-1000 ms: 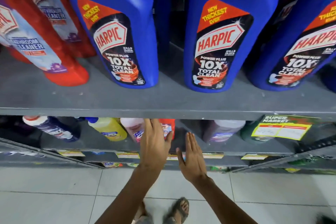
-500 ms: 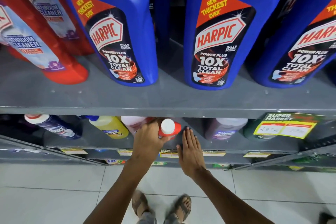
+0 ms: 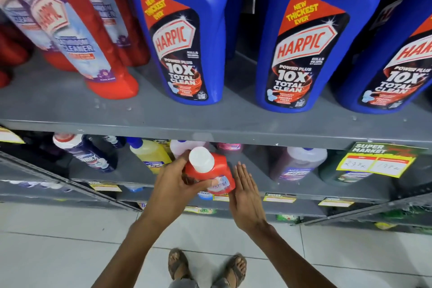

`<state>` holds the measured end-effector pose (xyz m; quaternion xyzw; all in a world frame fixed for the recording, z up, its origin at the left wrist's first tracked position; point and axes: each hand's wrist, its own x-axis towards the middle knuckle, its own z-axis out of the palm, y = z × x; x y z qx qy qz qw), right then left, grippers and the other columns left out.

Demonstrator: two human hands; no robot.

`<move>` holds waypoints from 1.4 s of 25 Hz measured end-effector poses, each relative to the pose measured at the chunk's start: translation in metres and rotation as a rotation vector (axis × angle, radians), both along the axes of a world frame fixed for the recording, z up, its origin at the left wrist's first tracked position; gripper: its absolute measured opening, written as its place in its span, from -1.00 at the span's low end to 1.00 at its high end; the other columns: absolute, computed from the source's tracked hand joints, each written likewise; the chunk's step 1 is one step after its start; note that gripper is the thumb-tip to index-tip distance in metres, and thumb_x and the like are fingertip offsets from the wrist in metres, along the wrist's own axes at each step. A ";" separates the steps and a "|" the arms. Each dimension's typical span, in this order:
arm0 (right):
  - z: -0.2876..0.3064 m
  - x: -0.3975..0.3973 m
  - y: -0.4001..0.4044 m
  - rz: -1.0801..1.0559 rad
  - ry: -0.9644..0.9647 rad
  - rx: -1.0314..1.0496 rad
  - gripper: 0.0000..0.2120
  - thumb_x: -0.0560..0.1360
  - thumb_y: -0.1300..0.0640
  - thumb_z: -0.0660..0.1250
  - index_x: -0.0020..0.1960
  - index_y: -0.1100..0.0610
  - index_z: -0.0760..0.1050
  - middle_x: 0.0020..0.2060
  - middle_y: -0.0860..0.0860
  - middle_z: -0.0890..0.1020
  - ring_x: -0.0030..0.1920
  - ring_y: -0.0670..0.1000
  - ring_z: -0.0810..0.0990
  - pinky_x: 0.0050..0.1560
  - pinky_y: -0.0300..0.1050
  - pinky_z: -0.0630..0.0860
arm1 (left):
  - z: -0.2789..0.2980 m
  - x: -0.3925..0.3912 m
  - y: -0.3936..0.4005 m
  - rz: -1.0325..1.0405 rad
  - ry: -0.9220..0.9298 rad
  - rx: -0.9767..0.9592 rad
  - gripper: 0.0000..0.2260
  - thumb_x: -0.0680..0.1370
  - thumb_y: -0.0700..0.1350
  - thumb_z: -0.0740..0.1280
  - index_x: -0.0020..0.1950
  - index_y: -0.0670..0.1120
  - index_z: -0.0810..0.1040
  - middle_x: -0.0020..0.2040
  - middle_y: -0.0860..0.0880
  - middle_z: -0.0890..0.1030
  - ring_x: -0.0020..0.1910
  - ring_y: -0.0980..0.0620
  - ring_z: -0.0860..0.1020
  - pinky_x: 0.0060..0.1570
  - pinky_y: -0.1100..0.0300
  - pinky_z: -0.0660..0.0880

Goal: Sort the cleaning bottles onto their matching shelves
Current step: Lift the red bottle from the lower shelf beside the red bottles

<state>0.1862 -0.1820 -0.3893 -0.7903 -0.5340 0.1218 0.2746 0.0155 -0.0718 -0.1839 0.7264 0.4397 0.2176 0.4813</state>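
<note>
My left hand [image 3: 174, 183] grips a small red bottle [image 3: 210, 174] with a white cap, held just in front of the lower shelf [image 3: 252, 184]. My right hand [image 3: 245, 194] is flat and open, its fingers beside the bottle's right side. On the upper grey shelf [image 3: 210, 121] stand big blue Harpic bottles [image 3: 184, 37] and, to the left, red bathroom cleaner bottles [image 3: 98, 54]. The lower shelf holds a dark blue bottle [image 3: 86, 154], a yellow bottle [image 3: 149, 154], a pale pink bottle [image 3: 180, 147], a purple bottle [image 3: 297, 163] and a dark green bottle [image 3: 343, 170].
A yellow and green price tag [image 3: 376, 161] hangs from the upper shelf's edge at the right. More price labels line the lower shelf edges. Below is white tiled floor [image 3: 58, 252] with my sandalled feet [image 3: 205, 269] close to the shelving.
My left hand has drawn the red bottle out from under the upper shelf toward me. My right hand stayed flat beside it. The view has shifted a little.
</note>
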 end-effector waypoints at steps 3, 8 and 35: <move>0.032 -0.020 0.006 0.043 0.007 0.106 -0.43 0.74 0.04 0.08 0.71 0.20 0.14 0.73 0.08 0.16 0.73 0.08 0.13 0.72 -0.10 0.05 | 0.044 -0.032 0.007 0.023 -0.151 -0.039 -0.42 0.27 -0.21 0.71 0.24 0.01 0.63 0.05 0.04 0.79 0.03 0.05 0.77 0.02 0.12 0.73; 0.113 -0.074 0.029 0.042 0.086 0.288 -0.46 0.74 0.13 0.19 0.70 0.03 0.21 0.70 -0.18 0.21 0.69 -0.16 0.19 0.67 -0.14 0.20 | 0.121 -0.101 0.036 0.063 -0.320 0.095 -0.47 0.21 -0.13 0.75 0.11 0.02 0.66 0.00 0.05 0.81 -0.04 0.12 0.74 0.05 0.21 0.69; 0.267 -0.226 0.179 -0.065 -0.511 0.404 -0.56 0.77 0.03 0.09 0.56 0.16 0.47 0.55 0.06 0.54 0.57 0.04 0.48 0.61 -0.01 0.33 | 0.219 -0.204 0.233 -0.103 -0.520 0.377 -0.37 0.55 -0.18 0.51 0.59 -0.08 0.37 0.29 -0.09 0.72 0.31 -0.06 0.67 0.40 -0.26 0.52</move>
